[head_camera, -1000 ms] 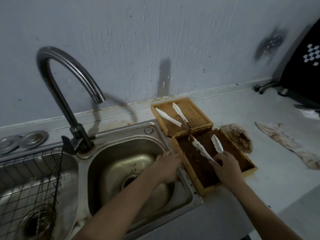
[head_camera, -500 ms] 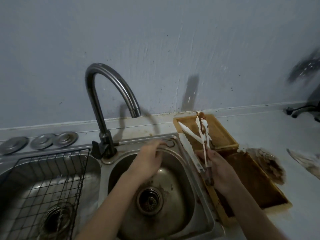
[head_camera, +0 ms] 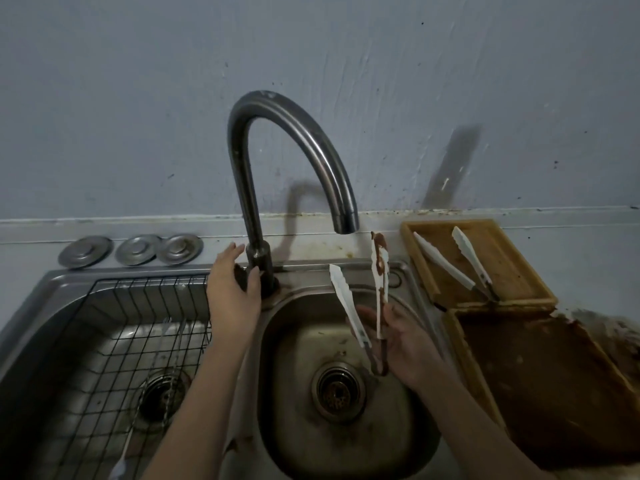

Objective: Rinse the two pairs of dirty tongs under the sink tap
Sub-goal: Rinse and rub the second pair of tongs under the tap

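I see a pair of white tongs (head_camera: pixel 367 306), one arm smeared brown, held upright over the right sink basin (head_camera: pixel 346 427), tips just below and to the right of the tap spout (head_camera: pixel 343 216). My right hand (head_camera: pixel 405 344) is closed around their hinged end, with the two arms splayed apart. A second pair of tongs (head_camera: pixel 457 263) lies in the far wooden tray (head_camera: pixel 512 258) on the counter, arms spread. The nearer wooden tray (head_camera: pixel 540 393) holds only a dark brown coating. My left hand (head_camera: pixel 232 292) wraps loosely around the base of the tap, fingers curled at the handle; I cannot tell how firmly it grips. No water runs. The left basin (head_camera: pixel 55 327) holds a black wire rack (head_camera: pixel 114 341) with utensils beneath it. Three metal lids (head_camera: pixel 133 249) sit behind it.
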{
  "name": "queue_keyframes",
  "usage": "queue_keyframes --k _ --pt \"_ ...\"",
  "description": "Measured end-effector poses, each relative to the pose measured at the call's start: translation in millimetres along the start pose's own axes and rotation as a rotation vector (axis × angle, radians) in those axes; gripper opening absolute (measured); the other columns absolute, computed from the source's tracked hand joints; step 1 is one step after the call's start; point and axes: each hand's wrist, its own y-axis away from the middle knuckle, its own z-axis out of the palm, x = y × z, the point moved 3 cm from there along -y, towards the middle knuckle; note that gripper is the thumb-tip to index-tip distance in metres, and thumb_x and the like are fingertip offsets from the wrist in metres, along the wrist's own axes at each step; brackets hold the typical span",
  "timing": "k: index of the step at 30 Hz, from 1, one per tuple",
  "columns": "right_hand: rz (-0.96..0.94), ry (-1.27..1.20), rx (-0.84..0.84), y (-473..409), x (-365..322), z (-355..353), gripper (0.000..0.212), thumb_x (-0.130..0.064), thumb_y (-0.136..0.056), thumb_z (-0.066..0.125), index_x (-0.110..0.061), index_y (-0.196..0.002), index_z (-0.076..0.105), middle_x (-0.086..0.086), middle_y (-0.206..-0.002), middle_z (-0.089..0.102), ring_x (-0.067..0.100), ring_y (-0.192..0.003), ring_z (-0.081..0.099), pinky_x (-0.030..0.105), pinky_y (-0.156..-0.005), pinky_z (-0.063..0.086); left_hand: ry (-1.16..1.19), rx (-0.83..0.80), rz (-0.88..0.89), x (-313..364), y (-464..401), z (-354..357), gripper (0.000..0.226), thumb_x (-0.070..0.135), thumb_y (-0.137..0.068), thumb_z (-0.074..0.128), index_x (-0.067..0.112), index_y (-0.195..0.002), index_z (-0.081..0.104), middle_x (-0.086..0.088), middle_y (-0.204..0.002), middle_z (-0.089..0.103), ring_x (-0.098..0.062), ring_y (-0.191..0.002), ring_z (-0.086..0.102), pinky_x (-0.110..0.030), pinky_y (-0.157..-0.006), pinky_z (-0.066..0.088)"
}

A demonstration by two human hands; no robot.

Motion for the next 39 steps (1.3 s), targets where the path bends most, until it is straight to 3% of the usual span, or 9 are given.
queue_keyframes --k 3,6,8,11,19,24,31,36,39 --pt "0.032 -0.018 -0.018 -8.4 3.9 4.7 0.022 -0.019 -0.095 0.041 -0.003 -0.103 0.054 0.016 -0.102 0.069 0.031 -0.076 0.067 0.043 -0.064 0.057 -0.025 -0.020 -0.040 -13.9 -2.7 3.4 0.010 0.014 -0.090 0.057 0.011 -0.098 0.062 0.000 -0.085 0.064 -0.025 -0.081 0.063 -0.022 -0.071 0.040" --pt "0.029 -0.009 -0.015 -13.5 5.9 6.9 0.024 -0.019 -0.095 0.041 0.000 -0.101 0.056 0.014 -0.092 0.072 0.028 -0.071 0.069 0.040 -0.063 0.057 -0.061 -0.031 -0.021 -19.8 -5.4 3.8 0.011 0.020 -0.092 0.054 0.015 -0.082 0.054 0.005 -0.069 0.057 -0.017 -0.064 0.056 -0.021 -0.059 0.034" --pt "0.002 0.020 -0.005 -17.2 7.5 7.4 0.024 -0.017 -0.094 0.042 -0.004 -0.091 0.062 0.011 -0.086 0.074 0.025 -0.068 0.069 0.038 -0.062 0.057 -0.054 -0.046 -0.019 -24.4 -5.5 4.4 0.015 0.018 -0.092 0.053 0.018 -0.078 0.047 0.006 -0.065 0.053 -0.011 -0.058 0.050 -0.012 -0.053 0.033" --pt "-0.017 0.059 -0.003 -19.0 9.6 10.8 0.030 -0.014 -0.092 0.045 -0.013 -0.072 0.068 0.006 -0.077 0.074 0.020 -0.065 0.068 0.036 -0.061 0.056 -0.032 -0.061 -0.038 -30.7 -4.6 6.0 0.017 0.015 -0.091 0.052 0.017 -0.076 0.044 -0.001 -0.065 0.053 -0.011 -0.057 0.047 -0.011 -0.053 0.034" --pt "-0.026 0.051 -0.002 -19.3 12.2 13.0 0.012 -0.012 -0.084 0.052 -0.010 -0.072 0.055 0.005 -0.079 0.071 0.022 -0.067 0.059 0.036 -0.059 0.054 0.032 -0.049 -0.036 -34.5 -1.1 3.8 0.019 0.009 -0.089 0.052 0.014 -0.073 0.044 -0.014 -0.060 0.053 -0.022 -0.055 0.044 -0.018 -0.050 0.030" --pt "-0.035 0.027 -0.020 -17.5 14.7 12.9 0.007 -0.014 -0.074 0.057 -0.010 -0.069 0.057 0.007 -0.079 0.070 0.021 -0.069 0.060 0.040 -0.071 0.049 0.101 -0.049 -0.080 -36.0 2.1 5.2 0.019 0.011 -0.091 0.051 0.009 -0.073 0.044 -0.025 -0.063 0.053 -0.025 -0.057 0.044 -0.027 -0.052 0.031" --pt "-0.044 0.005 -0.027 -14.7 15.0 16.2 0.011 -0.009 -0.078 0.054 -0.009 -0.068 0.056 0.006 -0.075 0.071 0.019 -0.072 0.061 0.040 -0.077 0.047 0.140 -0.039 -0.078 -40.7 6.4 4.0 0.022 0.015 -0.091 0.050 0.021 -0.071 0.044 -0.015 -0.065 0.054 -0.015 -0.056 0.044 -0.013 -0.049 0.034" --pt "-0.045 0.004 -0.030 -9.8 13.7 20.6 0.021 -0.004 -0.084 0.050 -0.009 -0.065 0.057 0.009 -0.078 0.068 0.020 -0.073 0.060 0.038 -0.076 0.046 0.174 -0.016 -0.087 -41.7 8.8 3.2 0.022 0.016 -0.091 0.051 0.024 -0.072 0.045 -0.025 -0.071 0.058 -0.027 -0.061 0.050 -0.037 -0.054 0.041" --pt "-0.046 0.006 -0.033 -7.0 13.8 21.9 0.025 -0.003 -0.088 0.048 -0.009 -0.066 0.058 0.008 -0.077 0.069 0.018 -0.070 0.062 0.037 -0.076 0.047 0.195 0.000 -0.078 -42.0 9.6 2.3 0.030 0.013 -0.092 0.051 0.031 -0.069 0.044 -0.024 -0.069 0.056 -0.020 -0.059 0.047 -0.022 -0.053 0.037"
